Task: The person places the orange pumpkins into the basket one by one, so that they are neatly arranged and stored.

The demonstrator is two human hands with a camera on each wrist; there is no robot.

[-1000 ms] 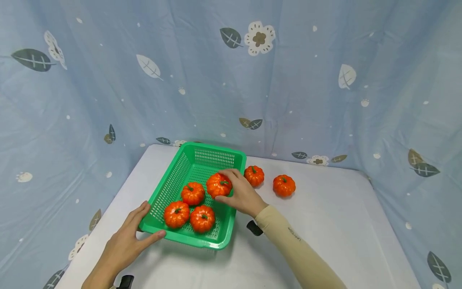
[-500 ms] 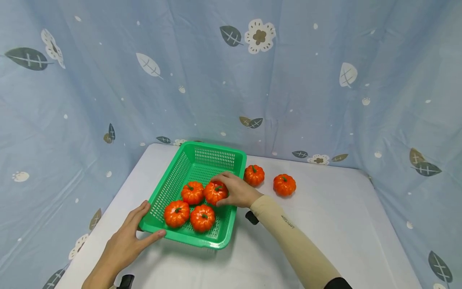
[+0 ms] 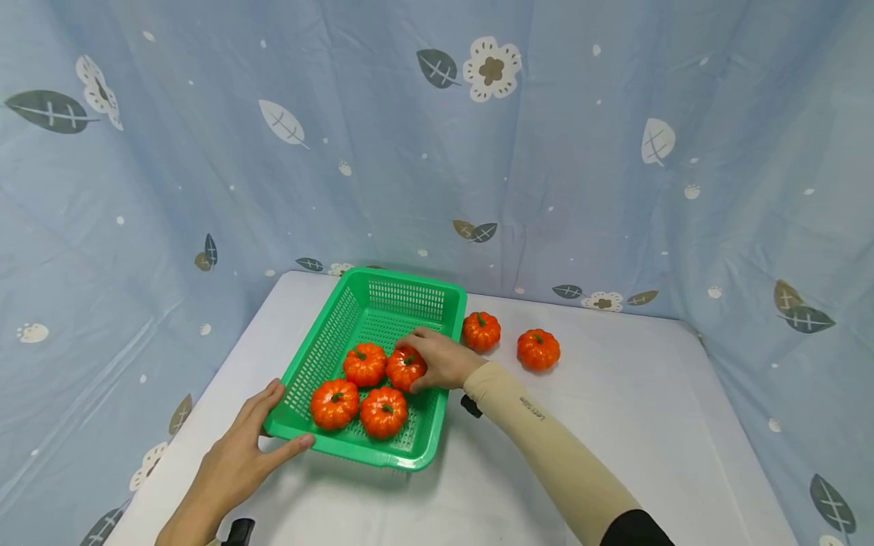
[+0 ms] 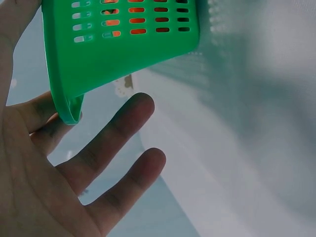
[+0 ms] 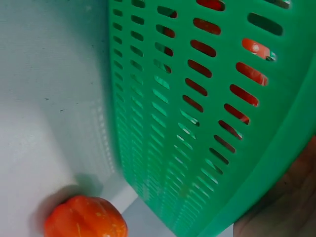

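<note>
A green plastic basket (image 3: 369,453) stands at an angle on the table with several small orange pumpkins inside. At its near left corner my left hand (image 3: 228,455) holds the rim, the thumb along the front side and fingers on the left side. Two fingers (image 4: 111,138) of that hand reach out below the rim in the left wrist view. My right hand (image 3: 447,360) reaches over the basket's right side and grips a pumpkin (image 3: 404,369), low among the pumpkins there. In the right wrist view the basket wall (image 5: 163,123) hides most of that hand.
Two more pumpkins lie outside the basket to its right, one pumpkin (image 3: 481,331) close to the wall and another pumpkin (image 3: 538,349) farther right. A blue patterned curtain (image 3: 382,152) hangs behind the white table (image 3: 614,425).
My right hand has brought its pumpkin down and slightly left, beside the other pumpkins in the basket. My left hand and the basket stay in place.
</note>
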